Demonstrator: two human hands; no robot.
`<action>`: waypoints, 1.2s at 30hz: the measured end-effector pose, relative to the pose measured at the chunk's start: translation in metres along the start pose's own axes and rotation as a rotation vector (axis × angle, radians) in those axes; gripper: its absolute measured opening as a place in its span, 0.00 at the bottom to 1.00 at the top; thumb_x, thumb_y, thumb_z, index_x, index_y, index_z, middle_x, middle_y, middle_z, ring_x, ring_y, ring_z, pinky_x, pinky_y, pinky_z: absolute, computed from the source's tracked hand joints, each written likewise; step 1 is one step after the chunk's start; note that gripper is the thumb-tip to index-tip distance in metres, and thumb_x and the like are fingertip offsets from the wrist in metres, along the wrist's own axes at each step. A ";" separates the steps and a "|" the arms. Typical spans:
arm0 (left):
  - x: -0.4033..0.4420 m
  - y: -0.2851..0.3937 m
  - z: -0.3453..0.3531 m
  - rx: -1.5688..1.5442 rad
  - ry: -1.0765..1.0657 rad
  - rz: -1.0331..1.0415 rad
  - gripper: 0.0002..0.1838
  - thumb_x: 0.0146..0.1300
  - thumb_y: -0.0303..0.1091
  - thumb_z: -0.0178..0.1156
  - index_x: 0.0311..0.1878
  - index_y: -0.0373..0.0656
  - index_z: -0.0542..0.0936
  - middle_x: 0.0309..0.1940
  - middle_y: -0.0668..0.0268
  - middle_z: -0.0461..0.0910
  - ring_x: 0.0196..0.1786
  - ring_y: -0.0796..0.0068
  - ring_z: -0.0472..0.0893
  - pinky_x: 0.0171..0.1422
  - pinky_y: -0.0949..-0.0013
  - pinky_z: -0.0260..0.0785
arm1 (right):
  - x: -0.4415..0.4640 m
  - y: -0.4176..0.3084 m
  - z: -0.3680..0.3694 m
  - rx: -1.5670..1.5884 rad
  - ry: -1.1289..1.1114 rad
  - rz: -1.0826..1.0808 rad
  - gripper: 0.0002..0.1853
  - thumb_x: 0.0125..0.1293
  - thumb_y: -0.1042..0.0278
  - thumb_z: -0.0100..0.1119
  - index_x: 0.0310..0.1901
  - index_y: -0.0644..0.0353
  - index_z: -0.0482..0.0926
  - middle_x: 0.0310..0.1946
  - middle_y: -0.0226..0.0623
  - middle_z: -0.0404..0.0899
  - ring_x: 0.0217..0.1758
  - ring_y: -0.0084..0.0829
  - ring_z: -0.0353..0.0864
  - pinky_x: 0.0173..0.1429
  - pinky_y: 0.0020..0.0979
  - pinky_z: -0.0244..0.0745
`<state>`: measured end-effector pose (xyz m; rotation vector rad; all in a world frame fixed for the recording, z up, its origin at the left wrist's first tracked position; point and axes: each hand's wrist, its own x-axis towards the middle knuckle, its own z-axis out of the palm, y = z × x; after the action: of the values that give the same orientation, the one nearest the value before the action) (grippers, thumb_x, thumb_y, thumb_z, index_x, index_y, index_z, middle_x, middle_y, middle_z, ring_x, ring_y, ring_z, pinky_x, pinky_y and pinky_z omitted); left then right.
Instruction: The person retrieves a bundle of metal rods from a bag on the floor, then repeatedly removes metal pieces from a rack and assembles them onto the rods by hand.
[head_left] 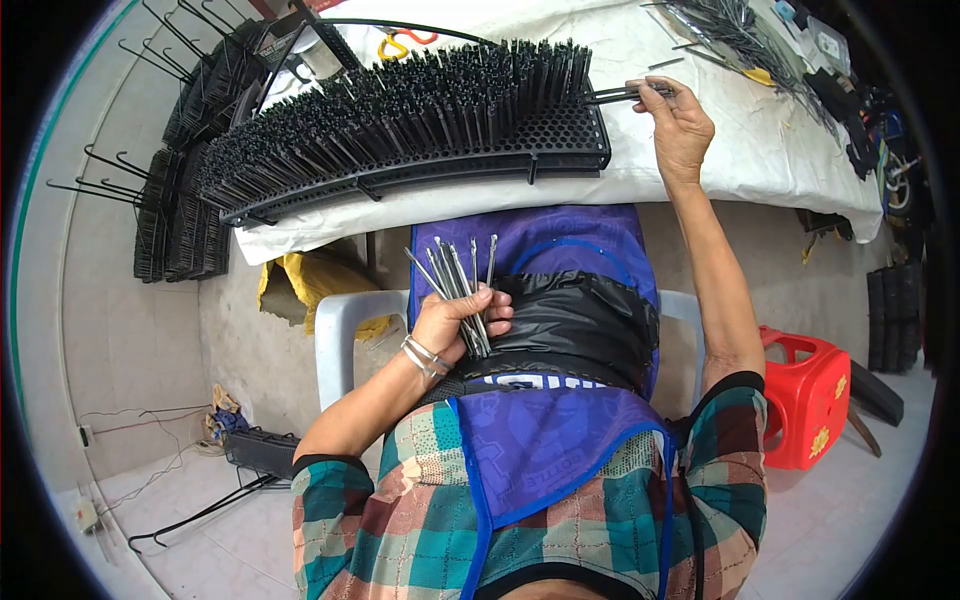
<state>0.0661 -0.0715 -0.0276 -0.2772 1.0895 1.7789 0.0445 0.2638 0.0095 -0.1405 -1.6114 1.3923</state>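
Note:
My left hand (pixel 462 322) is closed round a bunch of thin metal rods (pixel 455 265), their silvery tips fanning upward above my lap. Further up on the right, my right hand (pixel 682 128) pinches a few thin dark rods (pixel 618 95) between thumb and fingers. These rods point left, with their ends at the right end of a long black perforated rack (pixel 555 140). Densely packed upright black rods (pixel 400 105) fill most of the rack, and its right end shows bare holes. I cannot tell whether the pinched rods touch the rack.
The rack stands on a table with a white cloth (pixel 780 170). Loose dark rods (pixel 720 30) and yellow-handled scissors (pixel 392 45) lie further back. More filled racks (pixel 185 215) with hooks hang at left. A red stool (pixel 815 400) stands at right.

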 end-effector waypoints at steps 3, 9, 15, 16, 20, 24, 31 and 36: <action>0.001 -0.001 -0.002 -0.002 -0.007 -0.002 0.07 0.58 0.28 0.60 0.38 0.37 0.76 0.37 0.54 0.79 0.40 0.60 0.81 0.43 0.60 0.78 | 0.000 0.000 -0.002 0.023 0.023 0.019 0.06 0.58 0.79 0.59 0.38 0.68 0.78 0.32 0.38 0.82 0.32 0.22 0.80 0.35 0.22 0.78; 0.001 -0.001 0.000 -0.011 0.009 -0.005 0.06 0.58 0.28 0.59 0.37 0.37 0.76 0.37 0.53 0.79 0.40 0.60 0.81 0.43 0.60 0.79 | -0.003 -0.006 0.000 0.036 0.054 0.045 0.06 0.58 0.80 0.59 0.38 0.68 0.77 0.33 0.39 0.82 0.33 0.22 0.80 0.35 0.22 0.78; 0.000 -0.001 0.000 -0.008 0.021 0.000 0.06 0.58 0.27 0.60 0.37 0.36 0.76 0.36 0.53 0.79 0.39 0.60 0.81 0.42 0.59 0.79 | -0.007 -0.005 -0.001 0.020 0.058 0.054 0.06 0.58 0.80 0.59 0.38 0.69 0.77 0.32 0.40 0.82 0.32 0.23 0.81 0.36 0.22 0.78; 0.000 -0.001 0.000 -0.012 0.021 -0.002 0.06 0.58 0.27 0.60 0.37 0.36 0.76 0.36 0.53 0.79 0.39 0.60 0.81 0.42 0.59 0.79 | -0.008 -0.005 -0.001 0.024 0.071 0.051 0.06 0.58 0.80 0.59 0.38 0.69 0.77 0.32 0.40 0.82 0.32 0.23 0.81 0.35 0.22 0.78; 0.000 -0.001 0.001 -0.008 0.023 0.001 0.06 0.58 0.27 0.60 0.37 0.36 0.76 0.36 0.53 0.79 0.39 0.60 0.81 0.42 0.59 0.79 | -0.011 -0.002 0.001 0.058 0.117 0.058 0.07 0.58 0.80 0.58 0.39 0.70 0.76 0.33 0.42 0.82 0.33 0.25 0.81 0.36 0.23 0.79; 0.000 -0.001 0.001 -0.004 0.027 0.000 0.06 0.58 0.28 0.60 0.37 0.36 0.76 0.36 0.53 0.79 0.39 0.60 0.81 0.42 0.59 0.79 | -0.014 0.004 -0.001 0.183 0.207 0.124 0.07 0.59 0.81 0.57 0.40 0.71 0.74 0.33 0.47 0.81 0.35 0.30 0.82 0.37 0.27 0.82; 0.001 -0.002 -0.001 -0.010 0.008 -0.005 0.07 0.58 0.28 0.60 0.38 0.37 0.76 0.37 0.54 0.79 0.39 0.60 0.81 0.42 0.59 0.79 | -0.017 0.011 -0.002 0.320 0.245 0.149 0.07 0.60 0.82 0.55 0.40 0.72 0.73 0.34 0.50 0.80 0.35 0.33 0.82 0.38 0.30 0.83; 0.001 -0.002 -0.001 -0.004 0.016 -0.008 0.07 0.58 0.28 0.60 0.38 0.37 0.76 0.37 0.54 0.79 0.39 0.61 0.81 0.42 0.59 0.79 | -0.020 0.003 0.001 0.141 0.101 0.048 0.07 0.60 0.81 0.56 0.40 0.71 0.74 0.34 0.44 0.81 0.35 0.27 0.81 0.41 0.26 0.80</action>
<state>0.0669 -0.0716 -0.0300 -0.2987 1.0945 1.7749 0.0531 0.2509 -0.0040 -0.1646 -1.4310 1.5068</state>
